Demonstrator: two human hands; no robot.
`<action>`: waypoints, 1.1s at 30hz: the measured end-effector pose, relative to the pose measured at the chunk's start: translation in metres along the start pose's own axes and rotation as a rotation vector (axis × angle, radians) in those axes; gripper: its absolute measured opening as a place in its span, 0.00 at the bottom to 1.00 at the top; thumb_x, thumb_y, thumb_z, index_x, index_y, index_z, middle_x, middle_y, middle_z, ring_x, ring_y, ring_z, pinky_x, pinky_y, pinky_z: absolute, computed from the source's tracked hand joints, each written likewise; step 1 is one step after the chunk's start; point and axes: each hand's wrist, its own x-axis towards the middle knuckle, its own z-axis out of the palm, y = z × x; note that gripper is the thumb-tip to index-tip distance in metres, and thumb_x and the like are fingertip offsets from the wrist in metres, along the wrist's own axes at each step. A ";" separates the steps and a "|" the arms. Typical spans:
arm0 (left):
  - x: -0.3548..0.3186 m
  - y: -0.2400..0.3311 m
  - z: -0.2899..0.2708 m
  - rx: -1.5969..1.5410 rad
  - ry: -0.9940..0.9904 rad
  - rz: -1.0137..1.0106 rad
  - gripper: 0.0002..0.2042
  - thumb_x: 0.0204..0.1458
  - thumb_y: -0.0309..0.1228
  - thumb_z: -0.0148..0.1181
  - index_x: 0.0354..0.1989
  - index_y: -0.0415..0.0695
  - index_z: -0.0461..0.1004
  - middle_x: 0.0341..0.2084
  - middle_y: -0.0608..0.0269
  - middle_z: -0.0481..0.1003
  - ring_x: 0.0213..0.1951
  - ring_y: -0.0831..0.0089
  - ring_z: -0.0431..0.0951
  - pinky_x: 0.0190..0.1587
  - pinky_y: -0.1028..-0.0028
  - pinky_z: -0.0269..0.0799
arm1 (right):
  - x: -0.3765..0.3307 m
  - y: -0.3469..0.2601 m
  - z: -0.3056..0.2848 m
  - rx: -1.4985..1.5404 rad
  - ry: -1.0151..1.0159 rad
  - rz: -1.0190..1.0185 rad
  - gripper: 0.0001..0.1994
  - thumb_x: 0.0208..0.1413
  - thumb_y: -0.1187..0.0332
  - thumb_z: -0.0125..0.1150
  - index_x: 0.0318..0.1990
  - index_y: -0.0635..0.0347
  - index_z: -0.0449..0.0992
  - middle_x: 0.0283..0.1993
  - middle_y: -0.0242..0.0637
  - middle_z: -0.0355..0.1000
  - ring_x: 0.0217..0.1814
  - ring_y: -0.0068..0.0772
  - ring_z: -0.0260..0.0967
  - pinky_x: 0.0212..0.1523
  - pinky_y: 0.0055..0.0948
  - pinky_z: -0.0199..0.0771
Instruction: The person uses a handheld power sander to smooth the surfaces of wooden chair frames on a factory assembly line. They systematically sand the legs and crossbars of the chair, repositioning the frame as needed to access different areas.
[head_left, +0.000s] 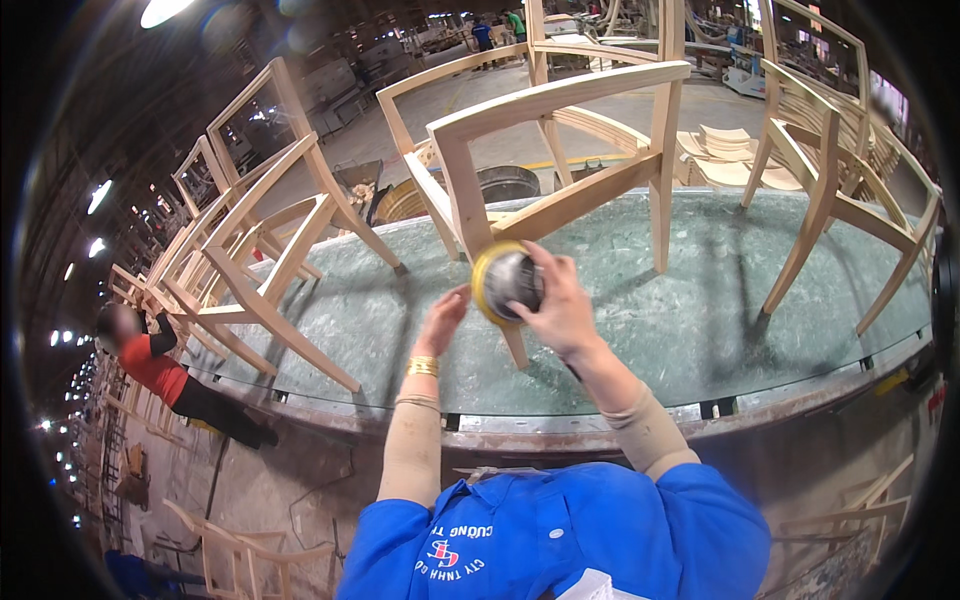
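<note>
A pale wooden armchair frame [591,207] stands in front of me on a green-grey tabletop. My right hand [560,307] is wrapped round a round palm sander [510,284] with a yellow rim and a dark body, slightly blurred. The sander lies over the chair's near front leg, just below the seat rail joint, and hides part of that leg. To the left of the leg is my left hand [443,319], fingers stretched out and holding nothing; I cannot tell whether its fingertips touch the wood.
More chair frames [262,235] line the left of the long table [620,350], and another chair frame [835,190] stands at the right. Behind the table are round bins [508,183] and stacked curved wood pieces [728,145]. A person in a red top [158,365] stands far left.
</note>
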 end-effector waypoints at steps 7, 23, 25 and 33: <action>0.024 0.158 0.083 0.232 0.046 0.583 0.24 0.55 0.41 0.57 0.55 0.37 0.67 0.49 0.53 0.73 0.56 0.66 0.70 0.62 0.65 0.59 | -0.096 0.098 -0.040 -0.324 -0.080 0.613 0.50 0.30 0.68 0.76 0.66 0.40 0.53 0.50 0.48 0.66 0.51 0.54 0.68 0.50 0.43 0.71; 0.075 0.181 0.037 0.928 -0.295 0.593 0.32 0.50 0.39 0.64 0.62 0.40 0.62 0.64 0.51 0.59 0.68 0.59 0.52 0.68 0.62 0.49 | -0.229 0.068 -0.063 -0.570 0.292 1.034 0.50 0.31 0.70 0.75 0.66 0.42 0.53 0.53 0.49 0.65 0.54 0.54 0.67 0.54 0.46 0.69; 0.071 0.150 0.055 1.024 -0.458 0.675 0.37 0.42 0.39 0.71 0.61 0.39 0.62 0.60 0.52 0.65 0.67 0.58 0.55 0.70 0.59 0.39 | -0.239 0.059 -0.062 -0.592 0.380 1.056 0.50 0.31 0.69 0.75 0.66 0.42 0.53 0.53 0.49 0.65 0.55 0.54 0.67 0.54 0.46 0.69; 0.082 0.101 0.088 0.721 -0.413 0.868 0.23 0.41 0.38 0.69 0.45 0.41 0.71 0.38 0.58 0.78 0.45 0.60 0.76 0.67 0.54 0.41 | -0.240 0.035 -0.043 -0.592 0.618 0.960 0.48 0.32 0.69 0.76 0.65 0.43 0.55 0.52 0.47 0.66 0.54 0.50 0.67 0.53 0.43 0.69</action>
